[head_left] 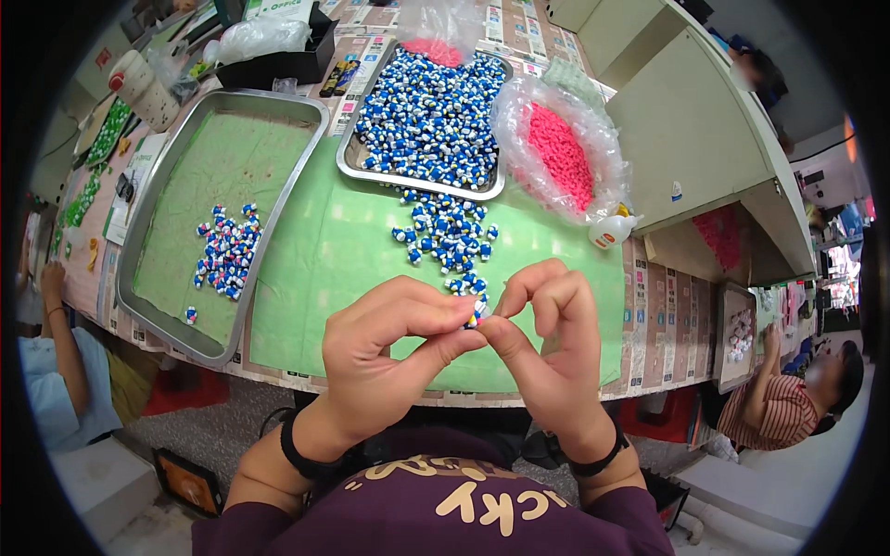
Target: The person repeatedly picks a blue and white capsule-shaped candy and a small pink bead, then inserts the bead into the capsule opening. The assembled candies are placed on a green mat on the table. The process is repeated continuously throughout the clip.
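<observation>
Between the thumb and forefinger of my left hand (380,347) is a tiny blue-and-white figurine (477,313) with touches of yellow and pink. My right hand (554,347) meets it from the other side, thumb and forefinger pinched together; whatever sits in that pinch is too small to make out. Just beyond my fingertips, a loose trail of blue-and-white figurines (443,227) leads back to a metal tray (422,185) heaped with more. At the left, a larger metal tray (315,125) holds a small pile of figurines with pink on them (227,250).
A clear plastic bag of small pink pieces (559,157) lies right of the heaped tray, beside a small white bottle (612,230). Another pink-filled bag (434,46) rests at the back. A grey cabinet (691,120) stands at the right. People work on both sides.
</observation>
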`<state>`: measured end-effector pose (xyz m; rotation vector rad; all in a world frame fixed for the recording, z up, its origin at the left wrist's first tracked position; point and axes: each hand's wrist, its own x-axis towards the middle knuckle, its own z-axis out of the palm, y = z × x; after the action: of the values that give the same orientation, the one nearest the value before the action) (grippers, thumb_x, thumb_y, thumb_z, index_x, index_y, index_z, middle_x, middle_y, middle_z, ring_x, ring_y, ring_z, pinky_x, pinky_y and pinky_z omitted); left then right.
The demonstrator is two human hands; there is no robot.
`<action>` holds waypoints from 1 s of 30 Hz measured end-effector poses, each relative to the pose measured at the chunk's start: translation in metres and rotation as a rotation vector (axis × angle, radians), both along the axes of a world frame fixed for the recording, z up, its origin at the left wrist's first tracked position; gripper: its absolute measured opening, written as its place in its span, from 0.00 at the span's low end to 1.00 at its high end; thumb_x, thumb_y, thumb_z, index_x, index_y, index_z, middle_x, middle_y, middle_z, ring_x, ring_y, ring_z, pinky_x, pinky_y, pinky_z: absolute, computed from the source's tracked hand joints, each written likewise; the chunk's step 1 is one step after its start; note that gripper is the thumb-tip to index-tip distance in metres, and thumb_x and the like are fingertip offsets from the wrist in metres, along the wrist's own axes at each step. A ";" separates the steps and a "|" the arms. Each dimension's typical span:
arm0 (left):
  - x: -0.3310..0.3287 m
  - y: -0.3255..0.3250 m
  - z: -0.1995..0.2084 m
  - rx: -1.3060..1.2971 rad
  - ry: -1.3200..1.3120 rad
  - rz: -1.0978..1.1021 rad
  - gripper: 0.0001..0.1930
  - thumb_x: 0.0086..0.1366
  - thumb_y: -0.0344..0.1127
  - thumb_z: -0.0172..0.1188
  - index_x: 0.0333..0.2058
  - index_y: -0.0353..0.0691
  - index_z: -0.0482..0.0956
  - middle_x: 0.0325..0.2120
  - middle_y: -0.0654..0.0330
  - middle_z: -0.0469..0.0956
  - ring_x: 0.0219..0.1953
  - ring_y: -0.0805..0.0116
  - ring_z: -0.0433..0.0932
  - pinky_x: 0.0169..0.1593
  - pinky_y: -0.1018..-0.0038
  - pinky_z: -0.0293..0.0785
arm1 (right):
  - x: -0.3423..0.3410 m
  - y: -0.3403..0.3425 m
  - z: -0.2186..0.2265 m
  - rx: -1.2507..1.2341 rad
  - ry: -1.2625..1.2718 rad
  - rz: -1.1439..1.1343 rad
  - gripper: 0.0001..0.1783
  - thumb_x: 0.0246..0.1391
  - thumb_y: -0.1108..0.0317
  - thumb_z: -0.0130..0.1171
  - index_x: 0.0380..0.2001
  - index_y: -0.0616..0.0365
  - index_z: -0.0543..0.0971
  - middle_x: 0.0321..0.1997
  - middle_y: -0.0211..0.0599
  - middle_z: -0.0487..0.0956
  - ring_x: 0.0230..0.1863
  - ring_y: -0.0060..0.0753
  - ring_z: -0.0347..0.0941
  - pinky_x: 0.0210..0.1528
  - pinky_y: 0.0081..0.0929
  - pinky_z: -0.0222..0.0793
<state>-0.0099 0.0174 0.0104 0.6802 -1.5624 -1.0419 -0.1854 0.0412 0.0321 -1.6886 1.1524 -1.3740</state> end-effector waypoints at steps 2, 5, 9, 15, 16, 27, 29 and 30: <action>0.001 0.000 -0.001 0.098 0.113 -0.073 0.11 0.54 0.17 0.69 0.36 0.32 0.82 0.36 0.54 0.81 0.36 0.70 0.82 0.38 0.78 0.80 | -0.004 -0.003 0.002 0.114 -0.079 0.066 0.21 0.52 0.80 0.67 0.30 0.54 0.61 0.34 0.34 0.69 0.37 0.24 0.67 0.43 0.22 0.65; 0.010 -0.003 0.004 0.118 0.096 -0.066 0.10 0.55 0.16 0.68 0.35 0.32 0.81 0.35 0.53 0.80 0.36 0.71 0.81 0.37 0.79 0.79 | -0.019 -0.006 0.005 0.178 -0.102 0.082 0.22 0.50 0.80 0.68 0.30 0.53 0.61 0.34 0.33 0.69 0.37 0.24 0.66 0.43 0.22 0.65; 0.056 -0.018 -0.012 0.079 0.000 0.255 0.09 0.56 0.15 0.64 0.34 0.35 0.79 0.34 0.59 0.78 0.33 0.75 0.79 0.35 0.81 0.78 | -0.061 -0.014 -0.007 0.158 0.156 -0.119 0.16 0.51 0.81 0.63 0.28 0.57 0.64 0.30 0.31 0.70 0.35 0.26 0.69 0.41 0.26 0.67; 0.135 -0.040 -0.034 0.048 -0.402 0.656 0.07 0.60 0.20 0.63 0.37 0.33 0.77 0.34 0.63 0.76 0.33 0.79 0.76 0.36 0.83 0.75 | -0.098 -0.004 -0.050 0.198 0.560 -0.149 0.10 0.46 0.84 0.58 0.28 0.60 0.69 0.27 0.39 0.73 0.34 0.40 0.72 0.39 0.33 0.69; 0.144 -0.043 -0.036 0.110 -0.463 0.691 0.08 0.60 0.20 0.63 0.38 0.33 0.77 0.35 0.63 0.76 0.32 0.79 0.75 0.35 0.82 0.75 | -0.095 -0.003 -0.053 0.201 0.565 -0.132 0.10 0.44 0.84 0.58 0.28 0.59 0.69 0.28 0.40 0.73 0.34 0.43 0.73 0.39 0.34 0.69; 0.063 -0.049 -0.013 0.067 -0.673 0.346 0.11 0.58 0.24 0.64 0.41 0.37 0.77 0.38 0.61 0.74 0.30 0.73 0.73 0.29 0.79 0.70 | -0.081 -0.013 -0.063 0.177 0.855 -0.171 0.06 0.49 0.78 0.57 0.27 0.56 0.71 0.26 0.36 0.75 0.33 0.44 0.72 0.38 0.42 0.63; 0.040 -0.051 -0.020 0.044 -0.683 0.195 0.10 0.58 0.25 0.64 0.39 0.37 0.77 0.36 0.60 0.74 0.30 0.71 0.74 0.30 0.77 0.72 | -0.079 -0.015 -0.061 0.202 0.856 -0.156 0.06 0.49 0.78 0.57 0.27 0.56 0.71 0.25 0.36 0.75 0.33 0.44 0.72 0.39 0.42 0.63; 0.030 -0.052 -0.025 0.036 -0.697 0.151 0.09 0.58 0.26 0.65 0.38 0.37 0.77 0.35 0.59 0.74 0.30 0.69 0.75 0.30 0.75 0.72 | -0.078 -0.016 -0.060 0.215 0.852 -0.138 0.06 0.49 0.78 0.57 0.27 0.56 0.71 0.25 0.36 0.74 0.33 0.44 0.72 0.39 0.42 0.63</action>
<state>0.0196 -0.0345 -0.0147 1.2575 -2.0389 -0.7518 -0.2634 0.0251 -0.0278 -2.1152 1.8187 -0.5304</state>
